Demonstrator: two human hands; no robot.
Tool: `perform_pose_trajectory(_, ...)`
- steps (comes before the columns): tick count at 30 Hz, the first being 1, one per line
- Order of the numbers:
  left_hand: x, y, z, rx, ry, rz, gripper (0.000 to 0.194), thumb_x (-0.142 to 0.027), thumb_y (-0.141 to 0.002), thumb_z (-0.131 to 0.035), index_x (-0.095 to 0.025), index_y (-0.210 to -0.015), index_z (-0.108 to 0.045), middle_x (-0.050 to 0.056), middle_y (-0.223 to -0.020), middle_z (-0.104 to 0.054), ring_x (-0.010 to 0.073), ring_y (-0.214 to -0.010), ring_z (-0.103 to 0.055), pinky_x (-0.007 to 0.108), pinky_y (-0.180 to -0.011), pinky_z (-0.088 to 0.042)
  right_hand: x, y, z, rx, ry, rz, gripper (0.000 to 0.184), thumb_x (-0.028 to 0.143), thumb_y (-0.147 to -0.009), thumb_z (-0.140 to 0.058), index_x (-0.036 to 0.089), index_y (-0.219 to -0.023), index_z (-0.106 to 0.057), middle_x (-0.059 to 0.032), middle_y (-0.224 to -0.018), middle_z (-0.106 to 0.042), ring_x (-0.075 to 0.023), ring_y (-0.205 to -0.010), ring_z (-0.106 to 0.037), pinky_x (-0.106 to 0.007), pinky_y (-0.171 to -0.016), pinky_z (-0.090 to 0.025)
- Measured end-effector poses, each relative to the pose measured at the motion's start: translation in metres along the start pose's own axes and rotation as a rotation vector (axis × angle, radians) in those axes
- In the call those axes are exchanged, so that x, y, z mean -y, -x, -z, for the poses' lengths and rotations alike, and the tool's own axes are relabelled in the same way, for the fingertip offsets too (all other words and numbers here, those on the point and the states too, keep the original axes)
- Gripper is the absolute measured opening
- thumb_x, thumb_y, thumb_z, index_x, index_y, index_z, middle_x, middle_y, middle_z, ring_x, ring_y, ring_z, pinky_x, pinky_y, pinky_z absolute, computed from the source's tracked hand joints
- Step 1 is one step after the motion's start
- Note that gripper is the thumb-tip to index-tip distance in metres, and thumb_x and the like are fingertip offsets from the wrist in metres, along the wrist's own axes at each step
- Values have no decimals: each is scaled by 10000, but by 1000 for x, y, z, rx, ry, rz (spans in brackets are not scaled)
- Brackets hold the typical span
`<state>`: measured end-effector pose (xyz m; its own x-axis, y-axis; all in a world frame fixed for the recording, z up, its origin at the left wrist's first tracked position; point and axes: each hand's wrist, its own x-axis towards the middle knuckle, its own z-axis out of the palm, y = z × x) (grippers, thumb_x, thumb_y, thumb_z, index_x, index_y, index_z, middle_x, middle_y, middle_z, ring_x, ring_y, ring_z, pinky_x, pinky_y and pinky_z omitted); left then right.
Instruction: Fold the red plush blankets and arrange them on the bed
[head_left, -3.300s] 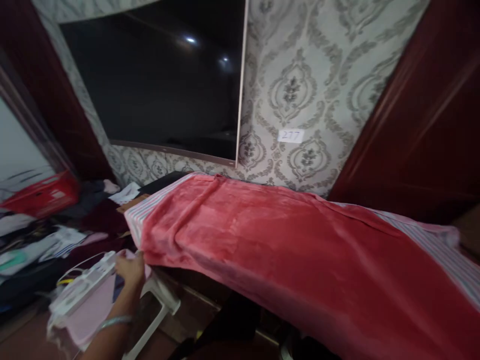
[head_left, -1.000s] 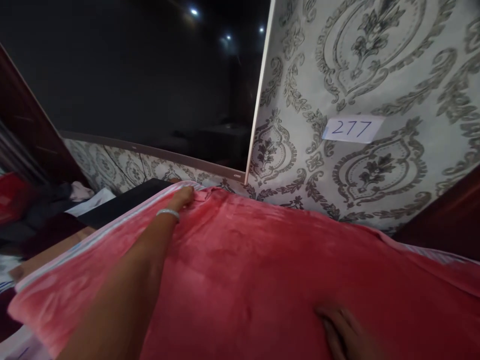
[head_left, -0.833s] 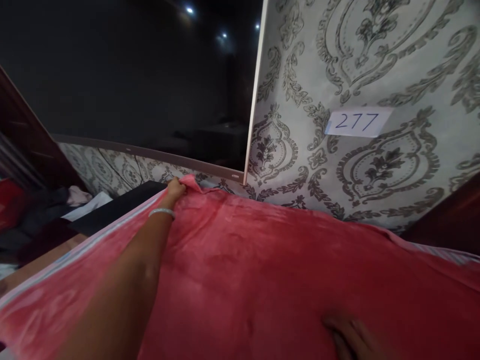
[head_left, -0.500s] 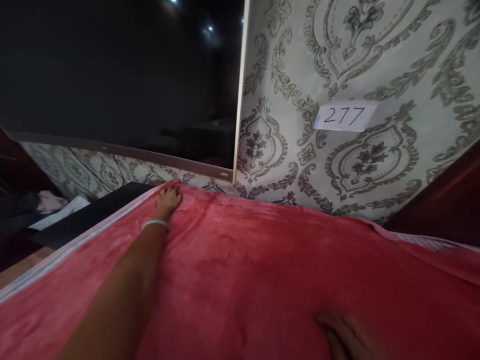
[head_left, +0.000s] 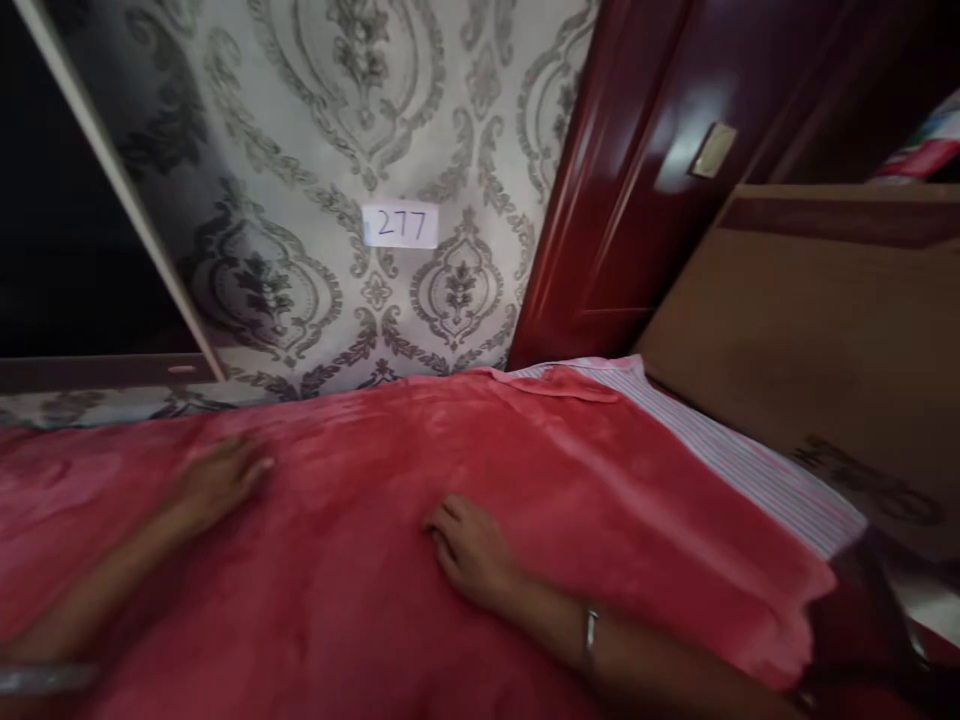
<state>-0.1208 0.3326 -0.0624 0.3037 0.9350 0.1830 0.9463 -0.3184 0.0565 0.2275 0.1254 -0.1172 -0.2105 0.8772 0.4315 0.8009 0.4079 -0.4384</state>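
Observation:
A red plush cloth point(head_left: 615, 470) lies spread over a striped sheet point(head_left: 757, 475) on a flat surface. My left hand point(head_left: 217, 478) rests flat on the cloth at the left, fingers stretched toward the wall. My right hand point(head_left: 469, 545) lies palm down on the cloth near the middle, fingers spread, with a metal bangle point(head_left: 590, 640) on the wrist. Neither hand holds anything.
Patterned grey wallpaper with a paper label reading 277 point(head_left: 400, 226) stands behind the surface. A dark screen point(head_left: 60, 250) is at the left. A dark red wooden door point(head_left: 675, 160) and a brown board point(head_left: 817, 340) stand at the right.
The view has swung to the right. My left hand has come back from the far left corner of the cloth toward me. My right hand has slid forward over the cloth.

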Motion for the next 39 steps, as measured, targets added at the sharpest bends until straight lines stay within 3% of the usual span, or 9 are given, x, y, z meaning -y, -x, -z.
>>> perform_pose_trajectory(4,-98,19,-4,223,53,-175,647,-442,-967,-336,-55,-1453,-518,166,-1577,-463,296,-1494,-375,408,-1224,-287,4,-6,2,41,25,-16,260,80,-870,-566,193,-1087,-653,-81,-1044,-645,-215,-963,-592,-326,-819,-495)
perform_pose_trajectory(10,-193,49,-9,173,-32,-180,590,-338,-1002,-321,-72,-1512,-452,208,-1619,-377,362,-1520,-306,555,-1184,-300,-19,-4,30,65,-131,130,278,95,-926,-531,200,-1149,-660,-68,-1161,-685,-180,-1097,-606,-317,-971,-493)
perform_pose_trajectory(13,-204,57,-15,76,-92,-161,587,-337,-1010,-273,-72,-1501,-455,222,-1619,-367,388,-1514,-297,615,-1148,-309,-61,29,90,-75,-111,51,325,132,-934,-517,206,-1221,-651,-77,-1228,-685,-185,-1141,-612,-347,-1021,-484)
perform_pose_trajectory(17,-197,55,-17,-24,-98,-276,603,-371,-1004,-194,-52,-1372,-549,194,-1477,-543,330,-1407,-443,514,-1107,-400,-134,114,204,-265,243,-608,359,149,-906,-518,215,-1222,-678,-63,-1237,-703,-191,-1119,-643,-322,-995,-500)
perform_pose_trajectory(20,-208,58,-10,-112,-53,-348,569,-422,-999,-172,-146,-1156,-645,101,-1245,-693,253,-1189,-593,441,-1044,-471,-177,185,271,-347,369,-884,437,112,-900,-425,96,-1276,-646,-188,-1278,-668,-270,-1158,-631,-407,-1010,-483)
perform_pose_trajectory(22,-234,69,-3,-130,44,-448,533,-440,-1001,-199,-188,-1058,-666,67,-1155,-726,235,-1100,-632,440,-1032,-489,-195,222,294,-340,405,-1010,424,133,-899,-448,75,-1264,-655,-206,-1192,-696,-292,-1105,-654,-416,-978,-489)
perform_pose_trajectory(25,-296,95,6,-51,216,-724,463,-452,-1003,-295,-228,-1113,-685,62,-1230,-717,256,-1180,-629,466,-1070,-480,-211,250,301,-286,418,-1101,326,210,-914,-528,98,-1160,-710,-187,-1080,-727,-302,-1061,-666,-388,-941,-488)
perform_pose_trajectory(31,-407,147,-1,65,377,-1004,537,-524,-958,-523,-243,-1414,-560,107,-1474,-569,311,-1375,-502,520,-1142,-422,-227,248,300,-267,423,-1167,226,256,-941,-558,127,-1068,-693,-180,-1038,-727,-311,-1012,-667,-364,-863,-484)
perform_pose_trajectory(39,-444,168,-21,116,436,-1066,283,-299,-1008,-435,-185,-878,-659,113,-1050,-678,243,-959,-609,438,-870,-510,-242,277,323,-606,387,-1278,338,199,-938,-436,150,-1231,-598,-166,-1062,-705,-296,-963,-647,-365,-813,-480)
